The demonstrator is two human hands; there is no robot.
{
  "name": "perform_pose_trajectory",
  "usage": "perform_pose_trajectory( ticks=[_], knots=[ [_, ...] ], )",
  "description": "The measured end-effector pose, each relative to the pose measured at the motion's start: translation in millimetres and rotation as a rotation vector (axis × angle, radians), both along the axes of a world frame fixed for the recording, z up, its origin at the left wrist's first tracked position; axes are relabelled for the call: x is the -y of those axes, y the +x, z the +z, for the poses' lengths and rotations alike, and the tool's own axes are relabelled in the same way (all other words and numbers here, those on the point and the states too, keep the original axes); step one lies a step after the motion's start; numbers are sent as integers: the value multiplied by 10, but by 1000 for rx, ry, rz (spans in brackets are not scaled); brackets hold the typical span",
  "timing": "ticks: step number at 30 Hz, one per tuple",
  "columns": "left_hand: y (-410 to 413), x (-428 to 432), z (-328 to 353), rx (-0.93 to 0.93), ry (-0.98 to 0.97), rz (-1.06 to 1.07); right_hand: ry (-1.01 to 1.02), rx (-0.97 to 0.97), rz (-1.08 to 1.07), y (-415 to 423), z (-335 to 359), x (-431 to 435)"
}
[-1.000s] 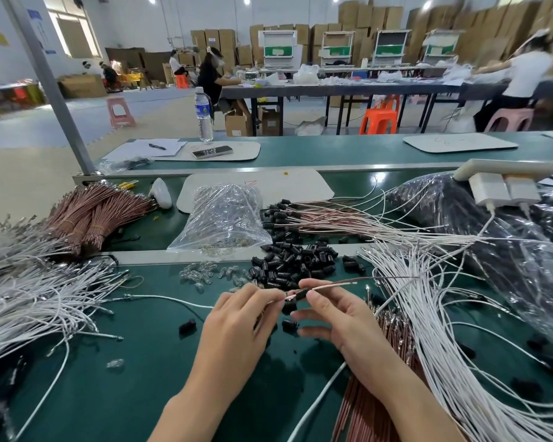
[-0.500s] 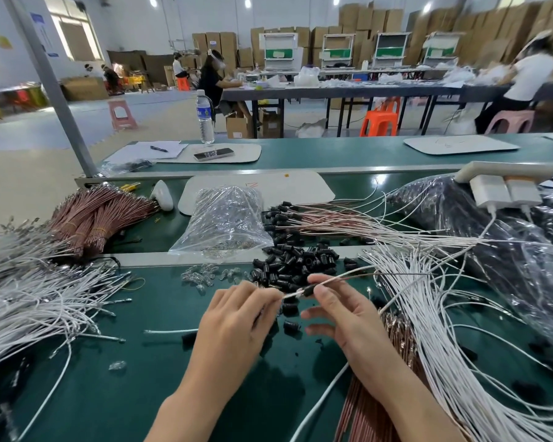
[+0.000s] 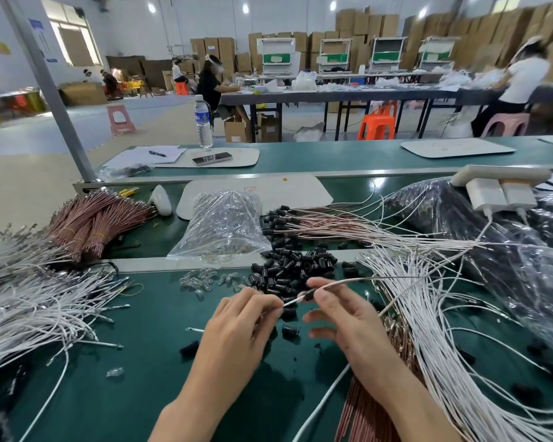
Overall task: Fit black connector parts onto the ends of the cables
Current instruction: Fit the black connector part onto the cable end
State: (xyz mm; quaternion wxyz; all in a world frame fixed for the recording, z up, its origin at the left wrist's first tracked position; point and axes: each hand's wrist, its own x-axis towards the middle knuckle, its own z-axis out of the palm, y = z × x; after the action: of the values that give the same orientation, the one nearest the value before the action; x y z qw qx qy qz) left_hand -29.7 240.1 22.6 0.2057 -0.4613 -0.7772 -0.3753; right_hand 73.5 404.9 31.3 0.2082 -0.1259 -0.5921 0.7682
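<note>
My left hand pinches the near end of a thin white cable between thumb and fingertips. My right hand pinches the same cable a little farther along, where a small black connector part sits on it. The cable runs on to the right over a heap of white cables. Just beyond my hands lies a pile of loose black connector parts. Single black parts lie scattered on the green bench under my hands.
A big spread of white cables lies at the left, with copper-coloured bundles behind it. A clear bag, small clear pieces, finished copper cables with black ends and dark plastic bags ring the work spot.
The white cable has been drawn to the right through my left fingers, so its long tail on the left is gone. Both hands have stayed close together over the bench.
</note>
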Motion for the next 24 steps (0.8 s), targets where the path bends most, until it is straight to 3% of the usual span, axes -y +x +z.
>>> perform_pose_trajectory(
  ticks=[3,11,19,24],
  knots=[
    [37,-21,-23,31,10,-8,33,19,58,-21,-3,73],
    [-77,30,-38,-28,17,49,-108,-29,-130,13,60,-70],
    [-31,-12,-33,-111,-4,44,47,44,2,-11,24,58],
    [-133,76,-6,-1,4,82,-81,-17,-128,8,60,-56]
  ],
)
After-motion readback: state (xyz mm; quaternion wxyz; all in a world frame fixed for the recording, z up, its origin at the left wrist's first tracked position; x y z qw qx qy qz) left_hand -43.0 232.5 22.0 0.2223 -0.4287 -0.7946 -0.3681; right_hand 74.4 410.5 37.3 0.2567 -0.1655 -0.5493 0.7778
